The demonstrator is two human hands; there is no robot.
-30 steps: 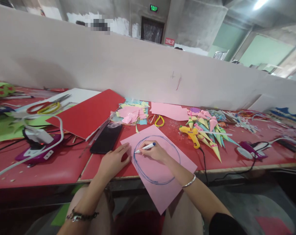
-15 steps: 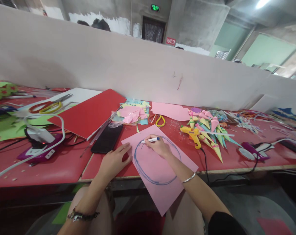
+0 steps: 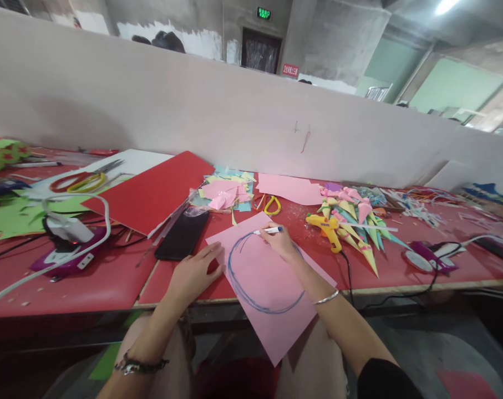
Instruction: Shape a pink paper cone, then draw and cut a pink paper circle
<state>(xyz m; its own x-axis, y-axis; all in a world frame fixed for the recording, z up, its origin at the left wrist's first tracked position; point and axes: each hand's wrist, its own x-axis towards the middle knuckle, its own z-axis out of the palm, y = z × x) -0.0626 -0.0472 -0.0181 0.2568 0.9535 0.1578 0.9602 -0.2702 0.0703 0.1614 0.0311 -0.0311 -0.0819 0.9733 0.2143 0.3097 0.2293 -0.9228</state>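
Observation:
A pink sheet (image 3: 268,277) lies turned cornerwise on the red table, its near corner hanging over the front edge. A large blue circle of several overlapping lines is drawn on it. My right hand (image 3: 279,242) grips a white marker with a dark blue end (image 3: 269,230), its tip at the upper part of the circle. My left hand (image 3: 195,275) lies flat, fingers spread, on the sheet's left corner. Just beyond my left hand is a black phone (image 3: 182,235).
Right of the sheet lie a yellow glue gun (image 3: 326,230) and paper cones (image 3: 365,249). Yellow-handled scissors (image 3: 272,205) and paper scraps (image 3: 228,191) are behind it. Red card (image 3: 151,194) and a purple power strip (image 3: 70,255) lie left. A white partition (image 3: 234,122) stands behind.
My right hand has moved right and slightly up with the marker, and a further short curved line shows inside the circle's top left. My left hand has stayed put.

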